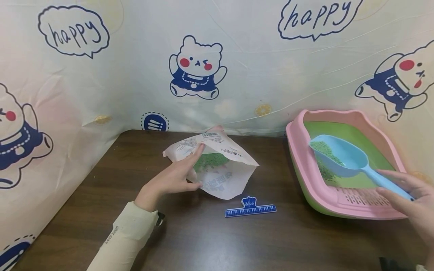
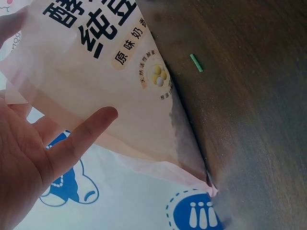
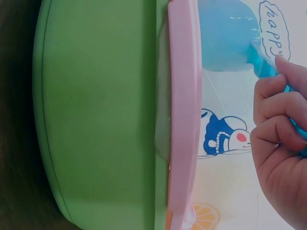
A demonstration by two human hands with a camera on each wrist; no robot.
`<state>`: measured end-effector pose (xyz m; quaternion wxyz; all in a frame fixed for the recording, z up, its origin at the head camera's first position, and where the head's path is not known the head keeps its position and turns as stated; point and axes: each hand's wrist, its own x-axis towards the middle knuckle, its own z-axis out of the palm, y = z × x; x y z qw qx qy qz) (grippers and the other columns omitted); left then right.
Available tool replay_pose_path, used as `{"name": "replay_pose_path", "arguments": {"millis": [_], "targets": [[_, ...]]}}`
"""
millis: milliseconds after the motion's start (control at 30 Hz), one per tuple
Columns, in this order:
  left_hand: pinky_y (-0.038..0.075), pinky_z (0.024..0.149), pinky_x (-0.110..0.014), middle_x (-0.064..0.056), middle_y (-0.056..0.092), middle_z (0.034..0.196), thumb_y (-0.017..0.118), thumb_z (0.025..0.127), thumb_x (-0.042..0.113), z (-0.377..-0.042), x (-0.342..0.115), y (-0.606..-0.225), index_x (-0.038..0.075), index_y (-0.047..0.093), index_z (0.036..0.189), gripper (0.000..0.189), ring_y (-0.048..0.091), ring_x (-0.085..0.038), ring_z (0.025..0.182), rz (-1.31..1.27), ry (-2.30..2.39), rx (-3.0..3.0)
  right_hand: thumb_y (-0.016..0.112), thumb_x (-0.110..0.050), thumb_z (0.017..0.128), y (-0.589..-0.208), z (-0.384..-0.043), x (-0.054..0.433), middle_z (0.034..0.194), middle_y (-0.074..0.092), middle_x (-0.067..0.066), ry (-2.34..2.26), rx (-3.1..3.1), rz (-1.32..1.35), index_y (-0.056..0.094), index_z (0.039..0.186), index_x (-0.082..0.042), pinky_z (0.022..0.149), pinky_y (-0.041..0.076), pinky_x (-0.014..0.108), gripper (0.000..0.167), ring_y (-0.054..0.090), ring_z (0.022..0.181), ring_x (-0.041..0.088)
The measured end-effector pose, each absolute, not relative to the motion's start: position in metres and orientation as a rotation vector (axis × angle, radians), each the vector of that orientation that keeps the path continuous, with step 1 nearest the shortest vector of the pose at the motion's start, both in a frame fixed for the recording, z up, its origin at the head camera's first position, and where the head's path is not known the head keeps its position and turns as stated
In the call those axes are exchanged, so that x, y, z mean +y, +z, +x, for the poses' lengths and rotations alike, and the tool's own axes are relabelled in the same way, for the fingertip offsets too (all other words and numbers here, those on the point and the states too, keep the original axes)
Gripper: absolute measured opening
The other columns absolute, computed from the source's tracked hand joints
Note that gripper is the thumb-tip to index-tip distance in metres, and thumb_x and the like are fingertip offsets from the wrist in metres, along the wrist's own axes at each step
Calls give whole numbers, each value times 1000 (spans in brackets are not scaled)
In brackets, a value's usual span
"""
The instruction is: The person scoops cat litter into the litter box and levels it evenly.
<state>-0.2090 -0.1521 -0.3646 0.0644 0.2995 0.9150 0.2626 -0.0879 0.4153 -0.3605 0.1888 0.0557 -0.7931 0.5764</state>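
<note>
My left hand (image 1: 176, 173) touches the left side of a pale paper bag (image 1: 237, 180), fingers extended and thumb spread from them by the gaping mouth. Inside lie green pellets (image 1: 211, 160). In the left wrist view, an extended finger lies against the bag's printed face (image 2: 139, 129). My right hand (image 1: 415, 199) grips the handle of a light blue scoop (image 1: 349, 160) by thumb and curled fingers. The scoop carries green pellets (image 1: 325, 150) and hangs over a pink-rimmed green litter tray (image 1: 312, 184). More pellets (image 1: 325, 173) lie in the tray below it.
A blue clip (image 1: 251, 209) with a piano-key pattern lies on the dark wooden table (image 1: 203, 241) in front of the bag. A stray green pellet (image 2: 196, 63) lies beside the bag. A printed cloth (image 1: 244, 75) hangs behind the table.
</note>
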Motion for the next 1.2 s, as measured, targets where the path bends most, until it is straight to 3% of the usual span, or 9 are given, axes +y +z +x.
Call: {"name": "replay_pose_path", "arguments": {"millis": [333, 600, 800, 900, 1100, 1200], "targets": [[52, 101, -37, 2, 17, 167, 78, 84, 27, -208, -151, -365, 31, -2, 160, 110, 55, -18, 112, 896, 796, 2757, 58, 19, 87, -365, -93, 424, 97, 73, -11, 1781, -2158, 170, 66, 129, -10, 60, 47, 13, 51, 61, 83, -2], [50, 103, -39, 2, 16, 167, 78, 84, 28, -209, -151, -365, 31, -2, 160, 110, 55, -19, 116, 890, 797, 2749, 66, 3, 90, -365, -98, 430, 93, 65, -23, 1422, -2436, -79, 63, 133, -21, 59, 46, 15, 49, 54, 80, -4], [49, 105, -42, 2, 14, 168, 78, 84, 26, -209, -152, -365, 33, -2, 160, 111, 55, -23, 118, 879, 814, 2742, 67, -1, 91, -362, -109, 431, 82, 61, -17, 1412, -2481, -100, 64, 129, -25, 49, 38, 26, 44, 49, 65, 5], [50, 104, -41, 2, 15, 168, 78, 84, 26, -210, -151, -365, 34, -2, 160, 111, 56, -24, 118, 873, 817, 2740, 68, -3, 91, -359, -113, 431, 79, 61, -16, 1410, -2501, -106, 65, 128, -25, 50, 38, 26, 43, 48, 64, 6], [50, 105, -41, 2, 14, 168, 78, 84, 27, -210, -152, -366, 34, -2, 160, 111, 56, -23, 118, 877, 813, 2739, 73, -18, 91, -356, -121, 431, 85, 58, -30, 1222, -2633, -160, 64, 124, -30, 54, 41, 21, 36, 47, 72, 2], [50, 104, -41, 2, 14, 168, 79, 84, 26, -210, -152, -366, 34, -3, 160, 112, 56, -24, 116, 880, 820, 2737, 73, -27, 91, -357, -126, 432, 88, 53, -36, 1098, -2715, -182, 63, 122, -27, 59, 40, 19, 33, 43, 79, 0]]}}
